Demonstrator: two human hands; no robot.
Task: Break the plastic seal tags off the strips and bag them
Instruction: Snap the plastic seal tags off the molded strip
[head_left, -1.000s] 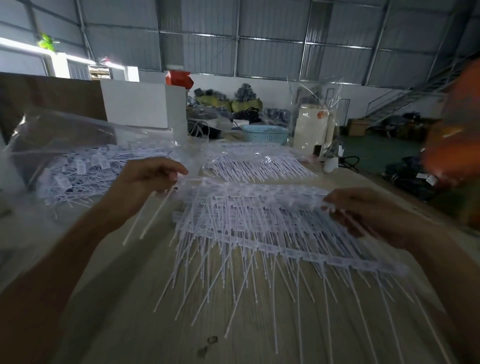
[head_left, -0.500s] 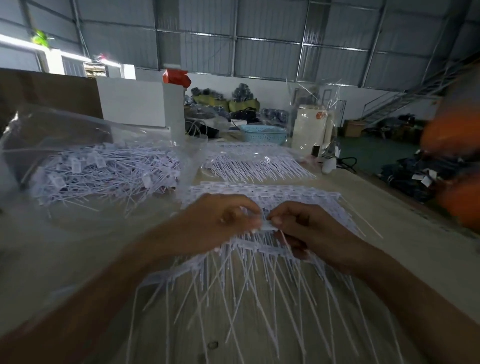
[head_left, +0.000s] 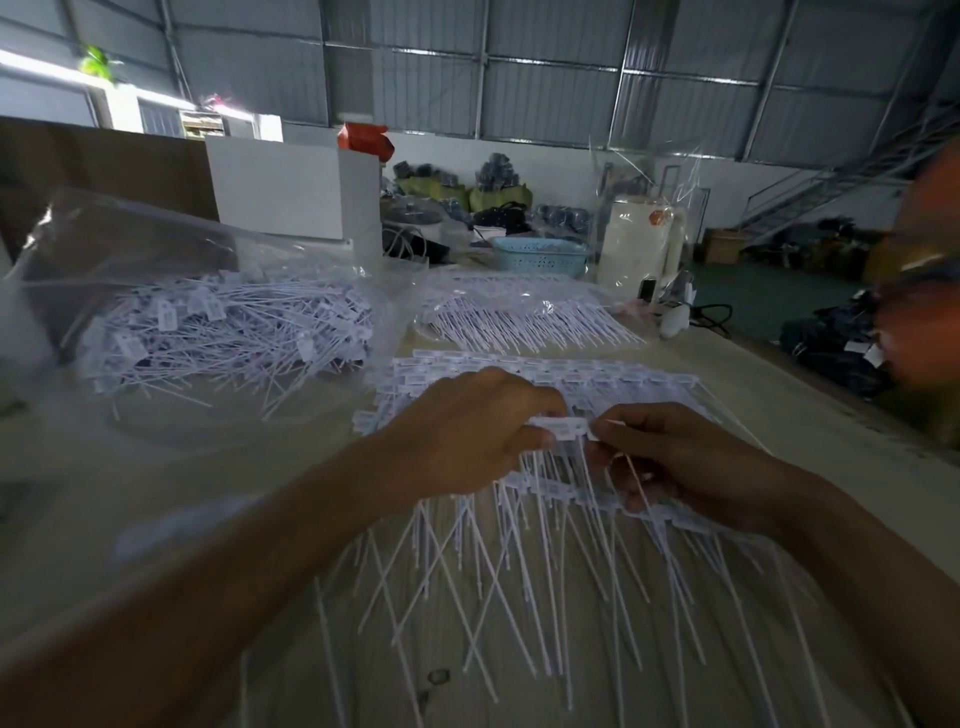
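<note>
A stack of white plastic seal tag strips (head_left: 613, 382) lies on the table in front of me, long thin tails fanning toward me. My left hand (head_left: 467, 431) and my right hand (head_left: 670, 462) meet over the stack and pinch the head end of one strip (head_left: 563, 428) between thumbs and fingers, one hand at each side of a tag. To the left, a clear plastic bag (head_left: 156, 270) holds a loose heap of separated tags (head_left: 223, 332).
A second bagged bundle of strips (head_left: 524, 317) lies farther back. Behind it stand a white box (head_left: 280, 187), a blue basket (head_left: 540, 254) and a white appliance (head_left: 641, 244). The table edge (head_left: 810, 395) runs along the right, with a blurred orange shape (head_left: 930, 291) beyond it.
A second ago my hands were wide apart, left one near the bag with loose tags. They came together over the stack and now pinch one strip's head, slightly farther apart than half a second ago.
</note>
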